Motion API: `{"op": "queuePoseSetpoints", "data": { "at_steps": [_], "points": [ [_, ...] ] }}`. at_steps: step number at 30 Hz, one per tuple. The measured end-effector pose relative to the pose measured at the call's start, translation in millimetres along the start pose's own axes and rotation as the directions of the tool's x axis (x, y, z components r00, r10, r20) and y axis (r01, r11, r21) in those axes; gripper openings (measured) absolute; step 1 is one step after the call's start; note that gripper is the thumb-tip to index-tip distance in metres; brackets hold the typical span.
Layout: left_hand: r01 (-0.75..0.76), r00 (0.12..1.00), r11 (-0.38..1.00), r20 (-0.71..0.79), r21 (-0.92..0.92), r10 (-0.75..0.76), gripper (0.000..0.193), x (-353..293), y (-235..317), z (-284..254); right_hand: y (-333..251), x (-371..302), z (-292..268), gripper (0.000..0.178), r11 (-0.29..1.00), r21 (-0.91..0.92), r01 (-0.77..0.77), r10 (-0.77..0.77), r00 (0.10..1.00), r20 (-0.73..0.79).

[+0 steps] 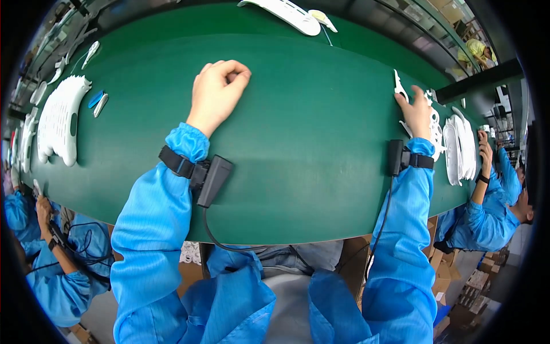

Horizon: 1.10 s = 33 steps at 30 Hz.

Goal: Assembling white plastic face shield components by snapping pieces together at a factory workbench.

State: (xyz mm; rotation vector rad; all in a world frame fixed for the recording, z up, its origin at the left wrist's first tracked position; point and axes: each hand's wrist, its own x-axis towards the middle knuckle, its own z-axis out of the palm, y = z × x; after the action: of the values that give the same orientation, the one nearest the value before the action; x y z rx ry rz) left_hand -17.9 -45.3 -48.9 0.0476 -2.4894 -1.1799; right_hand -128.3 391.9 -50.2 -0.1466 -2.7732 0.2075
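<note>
My left hand (219, 94) is over the left-middle of the green table, its fingers curled in a loose fist. Nothing shows between them. At the right side, my right hand (416, 116) has its thumb and fingers apart beside a thin white plastic piece (399, 85). I cannot tell whether the fingertips touch it. White plastic parts with round holes (435, 135) lie partly hidden behind this hand. Further right stands a row of nested, curved white shells (459, 148).
A stack of slotted white covers (60, 120) stands at the left, beside a small blue piece (96, 99) and a small white piece (101, 105). A long white cover (286, 15) lies at the far edge. Co-workers in blue sit on both sides; one person's hand (486, 150) is near the shells.
</note>
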Motion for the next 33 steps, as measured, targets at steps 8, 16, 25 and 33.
{"op": "queuePoseSetpoints", "data": {
  "at_steps": [8,16,25,33],
  "points": [
    [0.021,0.998,0.999,0.061,-0.025,-0.019,0.013,-1.7,2.0,-5.0,-58.7,-30.5,-21.9,0.033,0.967,0.211,0.142,-0.143,0.99,-0.011],
    [0.103,0.992,0.988,0.079,-0.117,-0.094,0.011,-4.2,4.2,4.8,-59.0,-28.2,-7.6,0.022,0.775,0.547,0.317,-0.245,0.948,-0.202],
    [0.093,0.992,0.959,-0.059,-0.267,-0.113,0.012,-3.0,2.2,-5.2,-67.8,-31.4,-6.6,0.019,0.744,0.595,0.304,-0.363,0.932,-0.021],
    [0.078,0.993,0.98,-0.078,-0.186,-0.094,0.007,-13.0,3.9,7.1,-65.1,-48.2,-19.0,0.049,0.791,0.394,0.468,-0.511,0.86,0.005]
  ]
}}
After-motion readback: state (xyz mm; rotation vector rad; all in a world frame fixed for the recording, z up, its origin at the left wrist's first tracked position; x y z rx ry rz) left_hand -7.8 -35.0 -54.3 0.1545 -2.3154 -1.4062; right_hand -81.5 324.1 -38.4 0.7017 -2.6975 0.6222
